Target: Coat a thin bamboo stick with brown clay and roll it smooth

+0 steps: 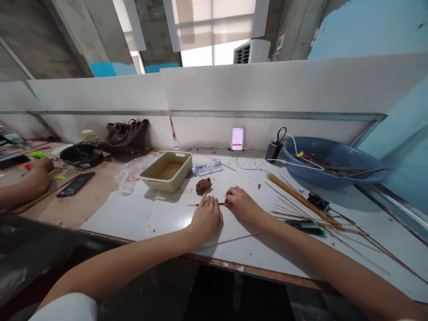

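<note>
A thin stick lies flat on the white tabletop. My left hand rests palm down on it with the fingers stretched out. My right hand is closed in a pinch on the stick's right end. A lump of brown clay sits just beyond both hands. Behind it to the left stands a cream tray with brown powder inside.
A spread of thin bamboo sticks lies to the right, with a green-and-black marker and a blue basin with a white cable. Another person's arm, a phone and a dark bag are at the left.
</note>
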The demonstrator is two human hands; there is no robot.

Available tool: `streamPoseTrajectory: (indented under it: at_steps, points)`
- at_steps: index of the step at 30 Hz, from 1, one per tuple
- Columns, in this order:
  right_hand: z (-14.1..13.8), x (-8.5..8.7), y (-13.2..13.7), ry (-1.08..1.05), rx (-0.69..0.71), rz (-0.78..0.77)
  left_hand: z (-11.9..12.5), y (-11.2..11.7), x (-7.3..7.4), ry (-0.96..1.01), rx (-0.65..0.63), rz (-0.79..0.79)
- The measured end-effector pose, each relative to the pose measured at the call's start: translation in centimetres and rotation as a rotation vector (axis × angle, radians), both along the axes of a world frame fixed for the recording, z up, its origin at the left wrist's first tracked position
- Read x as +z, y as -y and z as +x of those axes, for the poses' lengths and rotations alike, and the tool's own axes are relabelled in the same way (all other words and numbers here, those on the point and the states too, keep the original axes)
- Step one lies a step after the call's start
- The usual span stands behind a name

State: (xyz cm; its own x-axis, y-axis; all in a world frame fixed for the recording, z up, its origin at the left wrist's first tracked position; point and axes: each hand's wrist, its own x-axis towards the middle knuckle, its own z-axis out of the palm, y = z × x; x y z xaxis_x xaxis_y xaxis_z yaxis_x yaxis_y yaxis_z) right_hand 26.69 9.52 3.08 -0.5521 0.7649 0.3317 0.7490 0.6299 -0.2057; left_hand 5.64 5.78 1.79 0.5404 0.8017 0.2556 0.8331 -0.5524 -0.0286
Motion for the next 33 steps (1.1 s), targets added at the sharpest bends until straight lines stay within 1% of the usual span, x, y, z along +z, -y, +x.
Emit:
streamPoseTrajectory:
  at_steps: [3, 6, 9, 12, 15, 17, 20, 23, 25, 27, 30, 33]
  points:
    - [0.6, -0.7, -0.8, -0.026, 0.022, 0.063, 0.3, -1.4, -0.4, 0.011, -0.023, 0.006]
    - [1.9, -0.7, -1.6, 0.004, -0.025, 0.079, 1.6, -2.5, -0.5, 0.016, -0.055, -0.008]
    - [2.8, -0.6, -1.6, 0.055, -0.096, 0.073, 3.2, -2.6, -0.7, 0.0, -0.067, -0.029]
    - [2.4, -0.8, -0.4, 0.052, -0.123, 0.077, 4.0, -2.0, -1.0, -0.006, -0.071, -0.037]
    - [1.5, -1.6, 1.1, -0.007, -0.071, 0.055, 3.6, -1.7, -1.2, -0.001, -0.103, -0.042]
    - [1.0, -2.3, 1.7, -0.02, -0.021, 0.025, 3.0, -1.9, -1.4, -0.011, -0.114, -0.061]
    - [0.8, -3.2, 1.4, 0.02, 0.016, -0.009, 2.3, -2.7, -1.4, -0.021, -0.092, -0.095]
    - [0.8, -3.7, 0.7, 0.058, -0.012, -0.028, 2.1, -3.6, -1.2, -0.028, -0.071, -0.122]
    - [0.7, -3.8, 0.4, 0.081, -0.039, -0.027, 2.1, -3.9, -0.9, -0.04, -0.068, -0.136]
    - [0.7, -3.7, 0.5, 0.108, -0.058, 0.007, 2.1, -3.8, -0.6, -0.059, -0.072, -0.14]
    - [1.2, -3.4, 0.7, 0.149, -0.087, 0.086, 2.1, -3.2, -0.3, -0.072, -0.086, -0.129]
    - [2.2, -2.7, 0.3, 0.169, -0.108, 0.11, 2.1, -2.4, 0.0, -0.065, -0.089, -0.1]
